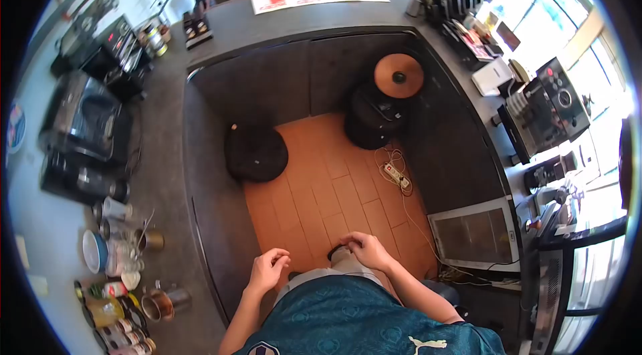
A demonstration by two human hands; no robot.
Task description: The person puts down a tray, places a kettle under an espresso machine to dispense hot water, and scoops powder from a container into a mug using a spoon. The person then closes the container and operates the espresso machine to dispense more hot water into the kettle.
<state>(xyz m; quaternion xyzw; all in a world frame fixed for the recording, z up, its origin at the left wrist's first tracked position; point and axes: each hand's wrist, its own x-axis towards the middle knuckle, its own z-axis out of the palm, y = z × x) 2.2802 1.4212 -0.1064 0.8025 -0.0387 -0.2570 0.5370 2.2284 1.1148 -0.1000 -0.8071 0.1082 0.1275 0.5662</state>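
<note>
My left hand (268, 269) hangs in front of my body at the lower middle, its fingers loosely bent and apart with nothing between them. To its right, my right hand (368, 250) hovers over my lap area, also loosely curved and empty, with its fingers pointing left. Between and below them shows my dark teal patterned shirt (334, 315). Neither hand touches a counter. Beyond both hands lies the orange tiled floor (328, 188). A dark shoe shows partly beside my right hand.
Grey counter (164, 174) surrounds me on three sides. Left: a steel pitcher (157, 305), bottles and appliances. Right: a coffee machine (548, 107). On the floor stand a black round stool (256, 153), a black bin-like object (371, 117) and a power strip (396, 175) with loose cables.
</note>
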